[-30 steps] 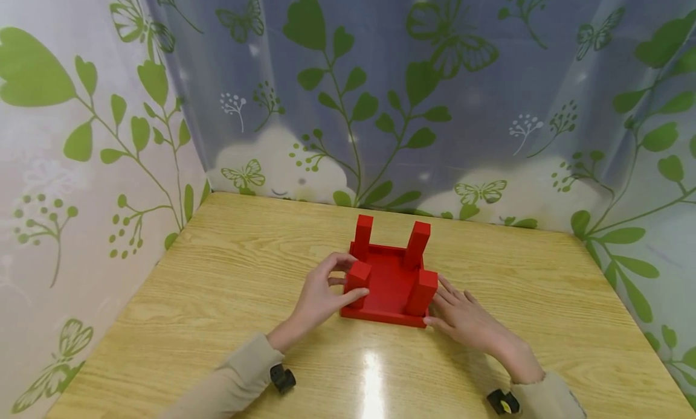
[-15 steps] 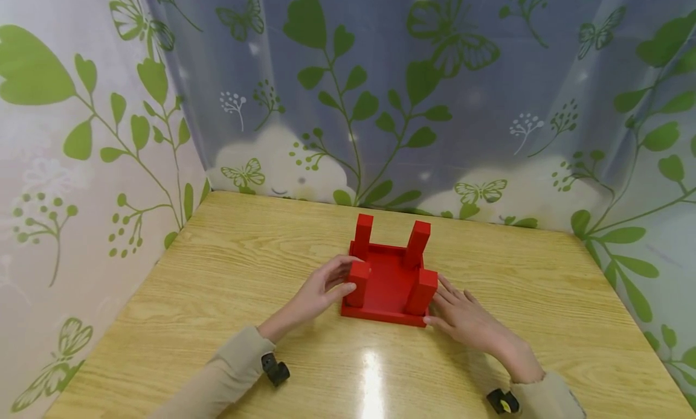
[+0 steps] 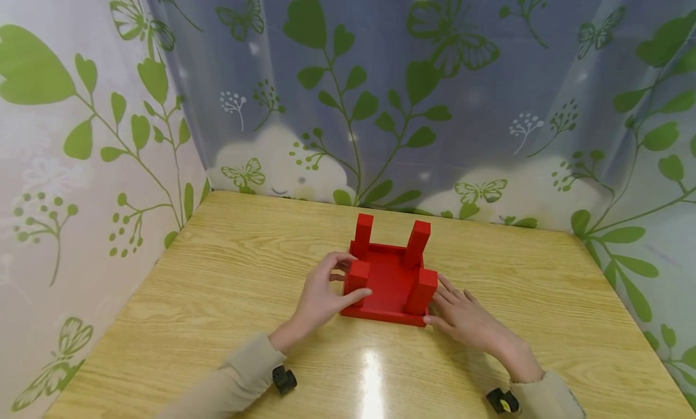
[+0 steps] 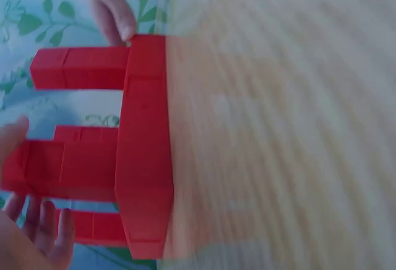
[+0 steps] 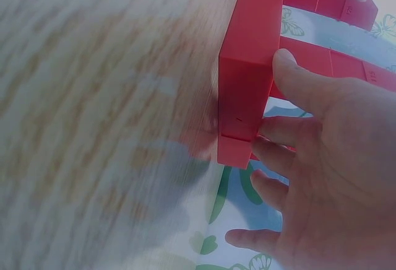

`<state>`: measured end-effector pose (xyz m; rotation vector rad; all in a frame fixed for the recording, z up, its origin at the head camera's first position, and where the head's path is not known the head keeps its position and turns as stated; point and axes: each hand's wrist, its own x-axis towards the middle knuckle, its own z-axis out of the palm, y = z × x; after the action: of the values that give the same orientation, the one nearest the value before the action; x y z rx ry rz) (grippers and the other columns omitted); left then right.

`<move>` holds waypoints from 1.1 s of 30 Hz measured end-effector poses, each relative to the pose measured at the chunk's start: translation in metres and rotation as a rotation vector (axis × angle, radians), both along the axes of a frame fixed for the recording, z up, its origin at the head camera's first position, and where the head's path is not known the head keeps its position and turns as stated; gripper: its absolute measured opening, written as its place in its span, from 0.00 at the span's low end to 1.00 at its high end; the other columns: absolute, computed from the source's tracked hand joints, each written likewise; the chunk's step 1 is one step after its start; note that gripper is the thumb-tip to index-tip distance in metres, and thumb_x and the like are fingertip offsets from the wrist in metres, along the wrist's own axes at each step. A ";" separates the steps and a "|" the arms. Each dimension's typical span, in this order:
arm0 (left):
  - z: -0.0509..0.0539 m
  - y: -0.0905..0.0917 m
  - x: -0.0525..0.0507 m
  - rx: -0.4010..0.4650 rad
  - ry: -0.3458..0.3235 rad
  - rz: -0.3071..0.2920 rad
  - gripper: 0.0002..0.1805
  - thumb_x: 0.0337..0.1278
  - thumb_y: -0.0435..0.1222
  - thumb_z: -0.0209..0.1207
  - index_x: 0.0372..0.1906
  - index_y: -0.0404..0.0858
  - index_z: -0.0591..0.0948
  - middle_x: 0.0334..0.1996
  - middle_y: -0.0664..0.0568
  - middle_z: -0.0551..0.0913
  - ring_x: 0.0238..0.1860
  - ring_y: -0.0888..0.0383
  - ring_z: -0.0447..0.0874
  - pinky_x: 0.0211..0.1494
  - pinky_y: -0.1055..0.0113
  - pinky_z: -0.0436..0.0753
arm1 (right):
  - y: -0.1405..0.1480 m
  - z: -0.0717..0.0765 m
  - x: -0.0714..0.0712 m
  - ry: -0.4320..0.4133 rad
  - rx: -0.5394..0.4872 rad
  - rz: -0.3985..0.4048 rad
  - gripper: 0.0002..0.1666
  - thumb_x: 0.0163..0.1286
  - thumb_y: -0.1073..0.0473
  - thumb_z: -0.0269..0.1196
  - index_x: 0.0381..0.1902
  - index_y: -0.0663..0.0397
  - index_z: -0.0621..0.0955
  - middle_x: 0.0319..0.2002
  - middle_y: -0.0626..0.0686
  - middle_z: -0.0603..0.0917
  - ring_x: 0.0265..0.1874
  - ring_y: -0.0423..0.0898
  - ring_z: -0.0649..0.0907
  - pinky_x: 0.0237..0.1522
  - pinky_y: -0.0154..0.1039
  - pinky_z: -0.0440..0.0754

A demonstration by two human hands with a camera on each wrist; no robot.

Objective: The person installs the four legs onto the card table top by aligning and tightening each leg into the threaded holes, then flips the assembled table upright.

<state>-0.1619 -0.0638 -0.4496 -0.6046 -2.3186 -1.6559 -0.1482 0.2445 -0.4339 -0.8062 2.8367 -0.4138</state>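
Note:
A red, square, shallow-rimmed base (image 3: 386,280) lies on the table with an upright block-like leg at each corner, like a small upside-down table. My left hand (image 3: 321,295) is at the near-left leg (image 3: 357,280), its thumb across the front and its fingers curled behind the far side. In the left wrist view that leg (image 4: 68,169) lies between thumb and fingers. My right hand (image 3: 470,322) rests with fairly straight fingers against the base's right side, beside the near-right leg (image 3: 422,292). Its thumb (image 5: 288,65) touches the rim near the corner.
The wooden table (image 3: 244,250) extends around the base on all sides. A patterned curtain (image 3: 380,105) hangs along the back, with similar cloth at left and right. Each wrist wears a small black camera.
My left hand first loosened and drew back slightly from the near-left leg, then came around it again. That leg's top, angled a second ago, now faces squarer. The right hand stays put.

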 end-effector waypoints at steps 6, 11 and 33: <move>-0.002 0.005 0.005 -0.049 0.068 0.074 0.32 0.46 0.34 0.78 0.57 0.34 0.77 0.48 0.48 0.83 0.49 0.50 0.83 0.45 0.61 0.89 | 0.000 0.000 0.000 -0.009 -0.004 -0.005 0.42 0.76 0.39 0.56 0.77 0.58 0.64 0.77 0.63 0.62 0.77 0.67 0.55 0.65 0.78 0.58; -0.003 0.004 0.006 -0.072 0.084 0.076 0.30 0.47 0.33 0.77 0.56 0.35 0.77 0.48 0.49 0.83 0.48 0.52 0.83 0.44 0.61 0.89 | 0.000 0.000 0.000 -0.014 -0.008 -0.007 0.42 0.76 0.39 0.56 0.78 0.58 0.63 0.77 0.63 0.62 0.77 0.67 0.55 0.65 0.78 0.58; 0.013 -0.024 -0.013 0.193 -0.229 -0.296 0.26 0.81 0.44 0.46 0.71 0.33 0.71 0.66 0.40 0.75 0.66 0.44 0.74 0.66 0.49 0.79 | 0.015 0.006 -0.011 -0.016 -0.198 -0.027 0.39 0.77 0.52 0.60 0.77 0.63 0.62 0.78 0.66 0.58 0.76 0.68 0.56 0.70 0.70 0.61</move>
<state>-0.1749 -0.0873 -0.4362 -0.7833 -2.2658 -2.1559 -0.1590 0.2592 -0.4281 -0.7943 2.8263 -0.7102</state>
